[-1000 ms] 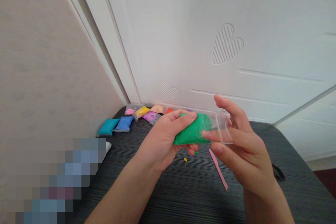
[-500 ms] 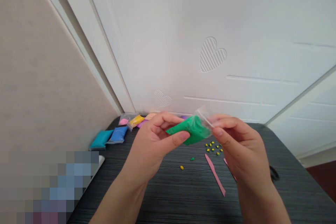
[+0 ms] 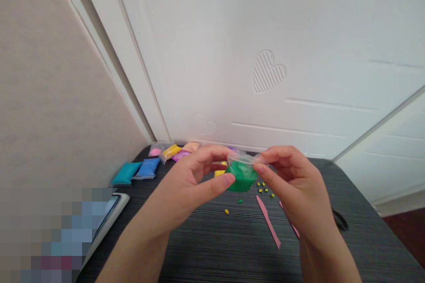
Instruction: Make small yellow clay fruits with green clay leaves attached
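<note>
A small clear plastic bag of green clay [image 3: 241, 175] hangs above the dark table [image 3: 232, 247], held between both hands. My left hand [image 3: 194, 183] pinches its left side with thumb and fingers. My right hand [image 3: 288, 181] pinches the top right edge of the bag. The bag's mouth faces up, pulled between the two pinches.
Several clay packets lie at the table's back left: teal [image 3: 125, 173], blue [image 3: 146, 168], yellow [image 3: 171, 151], pink [image 3: 154, 152]. Small yellow clay bits [image 3: 264, 187] and a green bit [image 3: 239, 201] sit under the hands. A pink modelling tool [image 3: 268, 222] lies nearby. A tablet edge [image 3: 109, 216] shows at the left.
The bag has turned from lying sideways to hanging upright. My right hand closed from spread fingers to a pinch on its top edge. The view dropped slightly.
</note>
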Available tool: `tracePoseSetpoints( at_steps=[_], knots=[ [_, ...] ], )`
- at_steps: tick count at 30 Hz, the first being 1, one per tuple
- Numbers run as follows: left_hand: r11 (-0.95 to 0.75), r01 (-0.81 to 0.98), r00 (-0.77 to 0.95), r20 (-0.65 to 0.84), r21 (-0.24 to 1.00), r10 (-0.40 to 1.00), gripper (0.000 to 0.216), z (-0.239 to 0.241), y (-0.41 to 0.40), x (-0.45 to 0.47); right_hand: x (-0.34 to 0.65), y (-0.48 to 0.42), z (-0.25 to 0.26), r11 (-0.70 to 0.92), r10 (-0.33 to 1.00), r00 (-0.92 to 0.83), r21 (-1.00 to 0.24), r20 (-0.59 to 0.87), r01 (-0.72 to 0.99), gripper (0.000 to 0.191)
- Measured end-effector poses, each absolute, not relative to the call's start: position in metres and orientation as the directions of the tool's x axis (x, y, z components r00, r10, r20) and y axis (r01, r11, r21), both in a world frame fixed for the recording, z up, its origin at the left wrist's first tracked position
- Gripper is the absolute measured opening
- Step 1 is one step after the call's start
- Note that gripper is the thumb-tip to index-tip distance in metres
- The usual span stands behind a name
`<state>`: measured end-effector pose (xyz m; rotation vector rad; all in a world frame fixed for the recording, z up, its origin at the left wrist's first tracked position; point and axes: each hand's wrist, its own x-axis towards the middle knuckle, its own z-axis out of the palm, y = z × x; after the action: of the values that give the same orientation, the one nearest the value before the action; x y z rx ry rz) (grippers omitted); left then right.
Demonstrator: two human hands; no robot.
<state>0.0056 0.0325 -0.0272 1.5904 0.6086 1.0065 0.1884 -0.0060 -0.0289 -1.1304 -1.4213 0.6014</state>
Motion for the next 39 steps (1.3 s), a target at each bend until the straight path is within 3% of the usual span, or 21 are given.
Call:
tracePoseSetpoints(
  at_steps=[5, 12, 18, 27, 33, 39],
  knots=[
    [-0.404, 0.080, 0.387, 0.345, 0.911, 0.855, 0.007, -0.023, 0.031, 0.009, 0.186, -0.008, -0.030, 0.432, 0.874, 0.082, -0.843, 0.479, 0.319, 0.025],
    [-0.499, 0.166, 0.346, 0.424, 0.850, 0.837, 0.005, -0.022, 0.028, 0.011, 0.185, -0.010, -0.030, 0.469, 0.846, 0.046, -0.783, 0.531, 0.409, 0.029],
    [-0.585, 0.215, 0.365, 0.491, 0.782, 0.791, 0.006, -0.021, 0.024, 0.016, 0.186, -0.010, -0.023, 0.498, 0.834, -0.102, -0.661, 0.542, 0.561, 0.015],
    [-0.654, 0.383, 0.370, 0.541, 0.652, 0.756, 0.009, -0.020, 0.024, 0.020, 0.178, -0.008, -0.023, 0.488, 0.804, -0.108, -0.547, 0.584, 0.680, 0.008],
    [-0.700, 0.366, 0.382, 0.587, 0.614, 0.714, 0.010, -0.019, 0.025, 0.016, 0.181, -0.008, -0.026, 0.470, 0.831, -0.052, -0.649, 0.554, 0.599, 0.014],
    [-0.646, 0.293, 0.346, 0.552, 0.705, 0.759, 0.007, -0.019, 0.027, 0.012, 0.187, -0.008, -0.027, 0.425, 0.876, -0.018, -0.755, 0.481, 0.499, 0.007]
  ],
)
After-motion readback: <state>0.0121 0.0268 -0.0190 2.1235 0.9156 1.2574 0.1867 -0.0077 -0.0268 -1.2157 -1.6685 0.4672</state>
